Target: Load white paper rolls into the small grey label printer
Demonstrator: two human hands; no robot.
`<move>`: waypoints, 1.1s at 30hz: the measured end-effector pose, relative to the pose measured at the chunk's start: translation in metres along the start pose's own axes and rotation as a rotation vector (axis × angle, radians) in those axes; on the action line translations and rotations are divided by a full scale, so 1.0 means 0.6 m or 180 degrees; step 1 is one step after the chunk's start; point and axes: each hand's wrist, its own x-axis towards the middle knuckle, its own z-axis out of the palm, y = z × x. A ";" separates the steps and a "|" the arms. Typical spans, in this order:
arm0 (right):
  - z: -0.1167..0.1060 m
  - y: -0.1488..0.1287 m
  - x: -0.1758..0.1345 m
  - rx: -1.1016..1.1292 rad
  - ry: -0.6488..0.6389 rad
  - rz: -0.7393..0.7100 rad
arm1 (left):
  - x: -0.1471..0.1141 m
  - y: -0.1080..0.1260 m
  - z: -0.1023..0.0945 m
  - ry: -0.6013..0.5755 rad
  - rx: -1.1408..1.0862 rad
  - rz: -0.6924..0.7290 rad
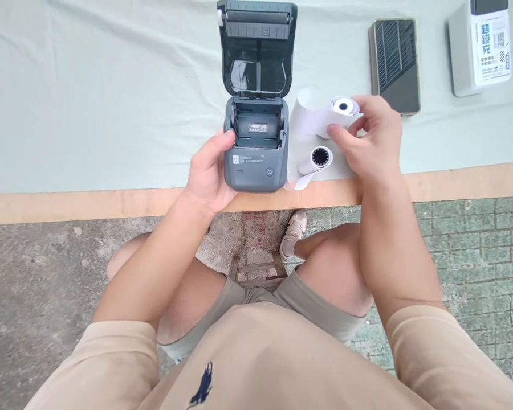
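Two hands full
Printer (256, 142) sits in your left hand (210, 169), likely for steadiness; your right hand (374, 135) pinches a paper roll (342, 113)

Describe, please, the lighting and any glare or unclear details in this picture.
Head view, lighting: bright, soft shadows, the loose paper strip very pale; head view, glare: reflections on the open lid and the dark slab; head view, detail: small print on the printer is hard to read.

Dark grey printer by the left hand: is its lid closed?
No, the lid of the dark grey printer stands raised at its far side, leaving the inner compartment in plain view.
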 end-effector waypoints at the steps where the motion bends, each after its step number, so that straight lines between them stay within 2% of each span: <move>1: -0.002 -0.004 -0.001 0.0156 0.0041 -0.0048 | 0.000 0.000 -0.001 -0.0010 -0.0032 -0.0023; 3: -0.011 -0.020 -0.006 0.0527 0.0174 -0.0199 | -0.001 0.001 -0.004 -0.0062 -0.0078 -0.0079; 5: -0.024 -0.047 -0.017 0.0854 0.0031 -0.0483 | -0.001 0.000 -0.007 -0.0116 -0.0081 -0.0139; 6: -0.029 -0.065 -0.024 0.1001 -0.0175 -0.0628 | -0.002 -0.001 -0.009 -0.0149 -0.0077 -0.0167; 8: -0.032 -0.107 -0.036 0.1015 -0.0855 -0.0902 | -0.002 -0.004 -0.010 -0.0231 -0.0043 -0.0184; 9: -0.028 -0.128 -0.039 0.0822 -0.1139 -0.0900 | -0.003 -0.005 -0.010 -0.0246 -0.0015 -0.0148; 10: -0.021 -0.149 -0.041 0.0278 -0.1317 -0.1039 | -0.004 -0.007 -0.008 -0.0249 0.0022 -0.0099; 14: 0.019 -0.199 -0.027 -0.0932 -0.1228 -0.1007 | -0.009 -0.006 0.005 -0.0068 -0.0008 0.0114; 17: 0.033 -0.206 -0.013 -0.1854 -0.1275 -0.0885 | -0.013 -0.004 0.012 -0.0013 -0.0169 0.0120; 22: 0.023 -0.205 -0.012 -0.2029 -0.1282 -0.1165 | -0.017 -0.008 0.000 -0.0070 -0.0069 0.0111; 26: 0.026 -0.207 -0.012 -0.2287 -0.1401 -0.1034 | -0.021 -0.009 -0.003 0.0029 0.0114 0.0003; 29: 0.027 -0.206 -0.010 -0.1987 -0.1472 -0.1025 | -0.021 -0.005 -0.001 0.0031 0.0125 -0.0075; 31: 0.020 -0.205 -0.012 -0.1473 -0.1317 -0.1244 | -0.019 -0.004 -0.002 -0.0020 0.0022 -0.0034; 33: 0.012 -0.206 -0.016 -0.1081 -0.1408 -0.1480 | -0.016 -0.004 -0.006 -0.0103 -0.0086 0.0043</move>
